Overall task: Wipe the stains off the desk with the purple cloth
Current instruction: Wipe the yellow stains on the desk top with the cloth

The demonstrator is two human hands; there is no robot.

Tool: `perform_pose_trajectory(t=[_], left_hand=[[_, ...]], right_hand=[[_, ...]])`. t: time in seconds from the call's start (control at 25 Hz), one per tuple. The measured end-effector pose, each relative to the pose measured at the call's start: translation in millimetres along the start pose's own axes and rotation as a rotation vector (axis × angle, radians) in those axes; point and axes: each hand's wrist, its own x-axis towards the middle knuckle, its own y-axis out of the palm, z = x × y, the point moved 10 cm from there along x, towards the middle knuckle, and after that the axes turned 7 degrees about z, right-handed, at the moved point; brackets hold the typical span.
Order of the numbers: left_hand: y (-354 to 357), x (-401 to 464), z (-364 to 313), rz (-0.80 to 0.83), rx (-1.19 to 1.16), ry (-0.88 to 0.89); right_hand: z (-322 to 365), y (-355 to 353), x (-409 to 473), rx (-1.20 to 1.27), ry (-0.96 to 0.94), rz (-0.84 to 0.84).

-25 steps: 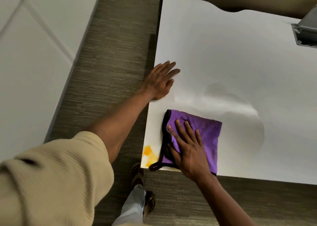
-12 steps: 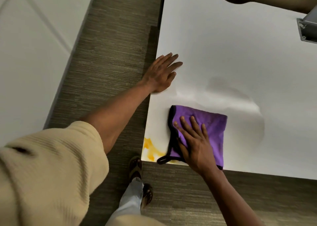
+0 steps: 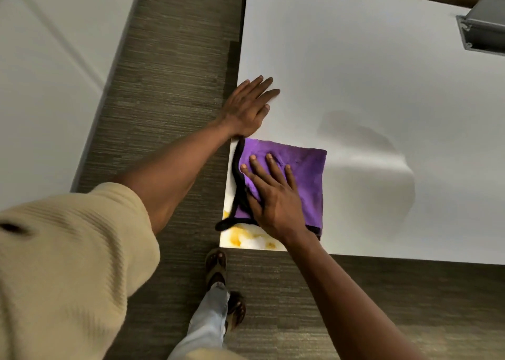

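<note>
Two yellow stains (image 3: 247, 239) smear the desk (image 3: 369, 86) at its near left corner. Just beyond, the right hand (image 3: 276, 195) presses flat, fingers spread, on the purple cloth (image 3: 303, 168); farther, the left hand (image 3: 247, 108) lies open at the desk's left edge.

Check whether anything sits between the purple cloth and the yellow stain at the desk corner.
Nothing visible does. The folded purple cloth with black trim, pressed flat under the right hand, lies right beside the yellow stain on the white desk. The left hand rests flat on the far side, clear of that path.
</note>
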Motion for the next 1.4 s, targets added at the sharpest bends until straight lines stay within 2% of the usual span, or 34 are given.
perform_pose_trajectory(t=[0.12, 0.24, 0.32, 0.4, 0.48, 0.6, 0.76, 0.88, 1.0, 1.12, 1.2, 1.4], left_hand=[[3, -2, -1, 0.052, -0.003, -0.009], [3, -2, 4, 0.044, -0.036, -0.029], [2, -1, 3, 0.020, -0.053, -0.030], [-1, 0, 3, -0.004, -0.069, -0.016], [-1, 2, 2, 0.017, -0.049, -0.010], [0, 2, -1, 0.034, -0.016, -0.004], [-1, -2, -4, 0.014, -0.029, -0.014], [-3, -1, -4, 0.006, -0.065, -0.020], [-4, -6, -11, -0.010, -0.033, -0.034], [3, -16, -19, 0.042, -0.070, -0.032], [9, -23, -29, 0.065, -0.043, -0.002], [13, -19, -31, 0.031, -0.007, 0.002]], right_hand=[[-35, -8, -34, -0.009, -0.019, 0.003], [-69, -23, -27, 0.039, 0.181, -0.079], [-63, -25, -3, 0.026, 0.273, -0.125], [-33, -19, 20, 0.008, 0.214, -0.118], [-11, -9, 27, -0.005, 0.075, -0.077], [-36, -15, 16, 0.015, -0.067, -0.024], [-115, -46, 4, 0.052, 0.182, -0.122], [-113, -44, 16, 0.024, 0.300, -0.174], [-92, -36, -5, 0.049, 0.238, -0.149], [-57, -10, -66, 0.073, 0.113, -0.132], [-47, 4, -94, 0.076, 0.096, -0.109], [-62, -12, -63, 0.044, 0.074, -0.079]])
